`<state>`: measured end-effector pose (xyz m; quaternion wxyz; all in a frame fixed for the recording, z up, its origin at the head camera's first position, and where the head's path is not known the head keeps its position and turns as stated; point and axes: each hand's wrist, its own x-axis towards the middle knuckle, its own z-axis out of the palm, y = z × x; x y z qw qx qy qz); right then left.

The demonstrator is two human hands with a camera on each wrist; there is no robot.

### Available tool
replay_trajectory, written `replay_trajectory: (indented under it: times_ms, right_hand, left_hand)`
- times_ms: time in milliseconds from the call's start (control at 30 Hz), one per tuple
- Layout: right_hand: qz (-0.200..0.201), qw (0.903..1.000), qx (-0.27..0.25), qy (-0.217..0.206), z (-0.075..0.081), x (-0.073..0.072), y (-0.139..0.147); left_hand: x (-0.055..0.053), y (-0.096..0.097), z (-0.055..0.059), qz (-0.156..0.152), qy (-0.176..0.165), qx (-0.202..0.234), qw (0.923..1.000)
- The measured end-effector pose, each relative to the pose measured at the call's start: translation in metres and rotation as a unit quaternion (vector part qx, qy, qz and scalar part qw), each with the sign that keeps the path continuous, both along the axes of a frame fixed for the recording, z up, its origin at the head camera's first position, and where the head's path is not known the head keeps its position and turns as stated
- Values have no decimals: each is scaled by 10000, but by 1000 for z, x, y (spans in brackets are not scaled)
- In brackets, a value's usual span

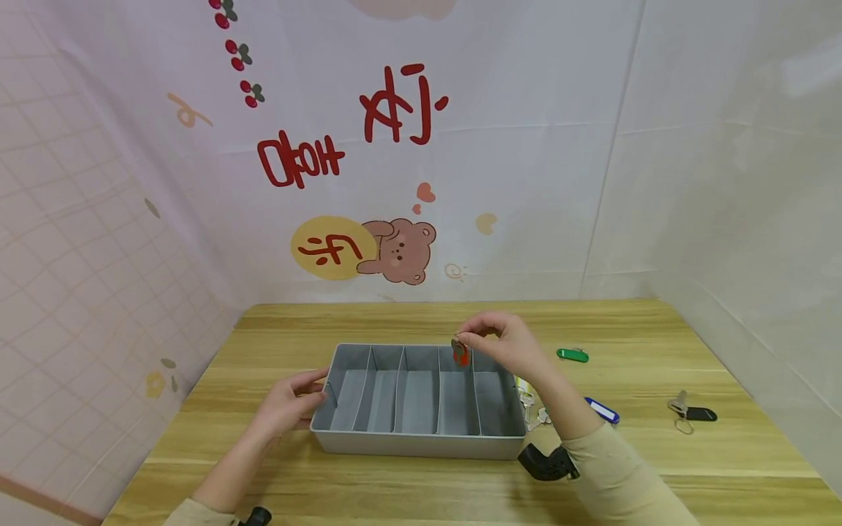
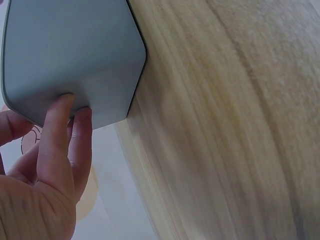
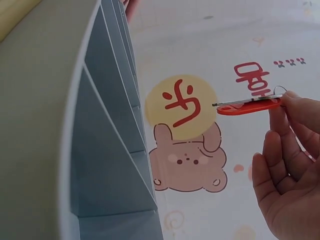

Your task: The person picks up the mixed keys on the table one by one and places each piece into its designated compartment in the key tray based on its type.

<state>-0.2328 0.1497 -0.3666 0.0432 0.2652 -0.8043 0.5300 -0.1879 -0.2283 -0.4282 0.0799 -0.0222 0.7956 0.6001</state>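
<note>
My right hand [image 1: 508, 342] pinches a key ring [image 3: 280, 90] between thumb and fingers. From it hang a red key tag [image 3: 250, 107] and a metal key, over the second compartment from the right of a grey divided tray [image 1: 421, 444]. The right wrist view shows the tag and key lying nearly level, beyond the tray's rim. At the tray's left end is my left hand [image 1: 288, 408]. Its extended fingers [image 2: 56, 135] touch the outside of the end wall. No items show in the tray's compartments.
Right of the tray lie a green key tag [image 1: 572, 355], a blue key tag [image 1: 601, 410] and a black key tag [image 1: 699, 414] with a key. Loose-looking keys [image 1: 528, 402] and a yellow tag [image 1: 522, 383] sit against the tray's right side, partly hidden by my forearm.
</note>
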Motion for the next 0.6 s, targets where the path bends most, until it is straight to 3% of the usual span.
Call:
replay_trajectory:
  times_ms: [600]
  right_hand:
    - [246, 9995, -156, 102, -5, 2, -28]
  left_hand:
    - [2, 1, 2, 119, -6, 44, 9999]
